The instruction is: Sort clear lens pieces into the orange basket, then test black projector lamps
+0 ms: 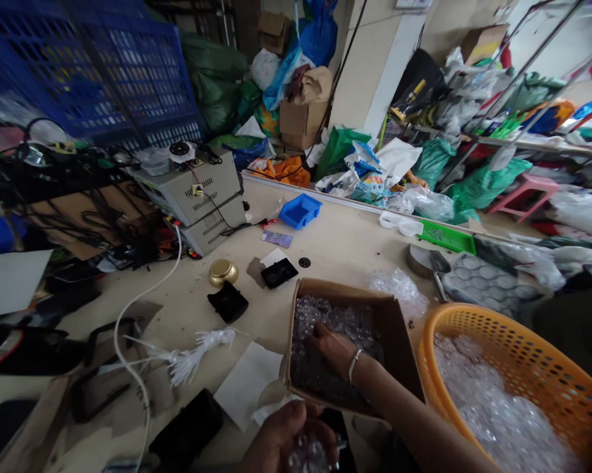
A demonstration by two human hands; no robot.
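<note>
My right hand (331,347) reaches into a brown cardboard box (399,328) filled with small clear plastic parts (320,315). Its fingers rest among the parts, curled downward; a thin bracelet circles the wrist. My left hand (288,440) is at the bottom edge, just in front of the box, cupped around a handful of the same clear parts (305,454). An orange plastic basket (517,341) stands to the right of the box, holding many clear parts in clear bags.
A white cable (128,315), white zip ties (192,358), black plastic pieces (228,302), a gold dome (223,272) and a blue bin (300,211) lie on the table. Grey power supplies (197,197) and blue crates (103,66) stand at the back left. Bags and boxes pile up behind.
</note>
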